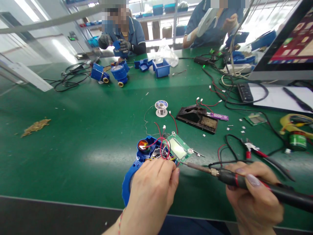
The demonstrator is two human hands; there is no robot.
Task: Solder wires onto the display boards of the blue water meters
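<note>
My right hand (254, 192) is closed around the handle of a soldering iron (230, 178). The iron's tip reaches the lower edge of a green circuit board (179, 147) with a small display; whether it touches cannot be made out. Thumb and fingers of my left hand (156, 186) are pinched together at that same edge, and what they hold is hidden. Beneath the board and left hand lies an open blue meter housing (129, 176), with coloured wires inside and a round reddish part in it. A red wire (161, 140) with a white connector loops over the housing and board.
A solder spool (161, 109) and a black iron stand (197, 119) with a sponge are beyond the board. Red-handled cutters (264, 153) and cables lie right, below a monitor (290, 42). Blue meters (119, 73) and a blue bin (161, 68) sit farther back, before two seated people.
</note>
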